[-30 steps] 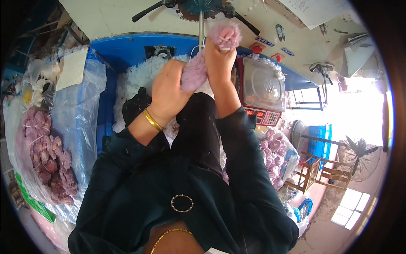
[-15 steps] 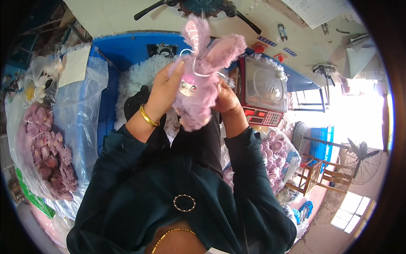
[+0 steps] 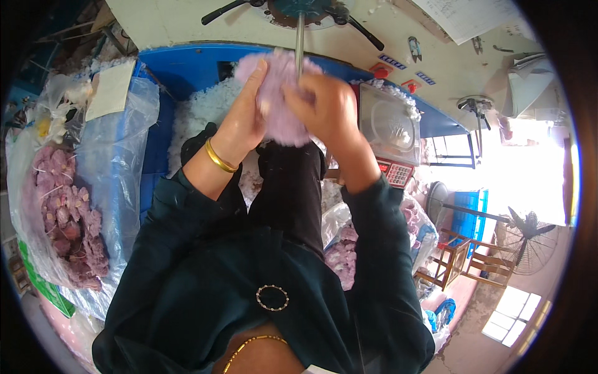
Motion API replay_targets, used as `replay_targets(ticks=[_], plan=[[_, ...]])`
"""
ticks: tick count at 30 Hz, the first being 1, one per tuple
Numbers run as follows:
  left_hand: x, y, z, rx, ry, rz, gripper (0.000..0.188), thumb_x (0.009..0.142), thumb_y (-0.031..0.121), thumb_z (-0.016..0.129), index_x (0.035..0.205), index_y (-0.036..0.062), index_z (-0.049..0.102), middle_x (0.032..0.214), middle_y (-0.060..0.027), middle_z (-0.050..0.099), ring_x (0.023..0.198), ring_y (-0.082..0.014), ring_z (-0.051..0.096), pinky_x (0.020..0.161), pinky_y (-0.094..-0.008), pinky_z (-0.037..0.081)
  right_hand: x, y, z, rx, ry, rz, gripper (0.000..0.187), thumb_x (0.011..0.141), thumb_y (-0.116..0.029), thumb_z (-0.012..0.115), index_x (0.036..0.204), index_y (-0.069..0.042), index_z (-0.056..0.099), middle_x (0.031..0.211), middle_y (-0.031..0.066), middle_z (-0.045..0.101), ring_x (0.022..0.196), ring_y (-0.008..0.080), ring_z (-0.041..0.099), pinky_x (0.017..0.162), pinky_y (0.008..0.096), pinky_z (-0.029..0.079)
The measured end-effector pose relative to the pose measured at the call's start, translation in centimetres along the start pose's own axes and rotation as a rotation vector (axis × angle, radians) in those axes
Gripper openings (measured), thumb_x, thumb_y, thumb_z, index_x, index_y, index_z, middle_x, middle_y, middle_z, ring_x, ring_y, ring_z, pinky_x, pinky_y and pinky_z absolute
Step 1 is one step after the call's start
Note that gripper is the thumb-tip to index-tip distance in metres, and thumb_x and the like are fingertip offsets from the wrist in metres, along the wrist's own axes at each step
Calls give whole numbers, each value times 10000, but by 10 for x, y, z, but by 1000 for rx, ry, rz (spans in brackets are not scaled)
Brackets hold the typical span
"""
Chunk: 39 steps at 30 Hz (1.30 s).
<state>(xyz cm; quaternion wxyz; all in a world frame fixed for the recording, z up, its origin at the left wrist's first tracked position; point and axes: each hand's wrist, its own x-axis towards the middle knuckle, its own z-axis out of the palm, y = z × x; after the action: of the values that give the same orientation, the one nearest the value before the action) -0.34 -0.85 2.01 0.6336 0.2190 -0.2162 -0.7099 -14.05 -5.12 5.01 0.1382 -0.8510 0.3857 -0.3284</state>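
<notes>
Lilac fuzzy plush [image 3: 278, 81] held w/ L fingers [image 3: 256, 79], R fingers [image 3: 303, 111] bent over it, grip unclear.

Right hand [image 3: 324, 109] motion-blurred — can't tell if its fingers pinch or just brush the purple plush toy [image 3: 288, 129]. Left hand [image 3: 242, 129]: most fingers hidden behind the plush toy. Metal tube [image 3: 300, 43] end hidden — inside or behind, unclear. Digital scale [image 3: 400, 174] partly covered by right forearm [image 3: 358, 163]. Paper sheet [image 3: 461, 17] cut by top edge.
</notes>
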Motion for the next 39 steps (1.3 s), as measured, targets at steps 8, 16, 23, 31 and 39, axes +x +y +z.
replay_targets(ticks=[8,16,23,31,39], plan=[[-5,-2,-4,1182,124,341,423,798,316,719,966,-27,537,816,-123,574,664,-175,546,577,-308,471,68,59,30,-106,225,24,277,661,-296,659,608,-40,567,590,173,515,540,368,507,490,405,412],[-24,-11,-11,1670,47,486,356,791,232,697,973,-36,551,865,-211,592,769,-330,601,671,-403,479,36,33,20,-66,138,27,248,683,-222,659,600,-24,536,536,133,477,471,281,400,468,336,386],[-10,12,-6,372,6,51,237,915,234,592,962,3,577,850,-50,616,829,-175,622,763,-361,526,34,27,12,-17,11,186,290,696,-322,668,629,-47,605,607,151,562,561,311,532,517,388,434],[29,-15,-23,49,121,7,227,904,247,625,941,30,570,824,-19,581,707,-95,575,692,-254,521,81,50,36,-219,169,254,286,682,-350,623,674,-66,650,713,158,636,702,352,618,591,435,481],[-29,-52,-4,422,183,217,187,811,78,713,912,-7,580,925,-74,643,809,-161,621,701,-306,491,39,17,24,-122,70,250,302,699,-339,647,634,-45,624,606,153,587,590,346,584,542,410,460]])
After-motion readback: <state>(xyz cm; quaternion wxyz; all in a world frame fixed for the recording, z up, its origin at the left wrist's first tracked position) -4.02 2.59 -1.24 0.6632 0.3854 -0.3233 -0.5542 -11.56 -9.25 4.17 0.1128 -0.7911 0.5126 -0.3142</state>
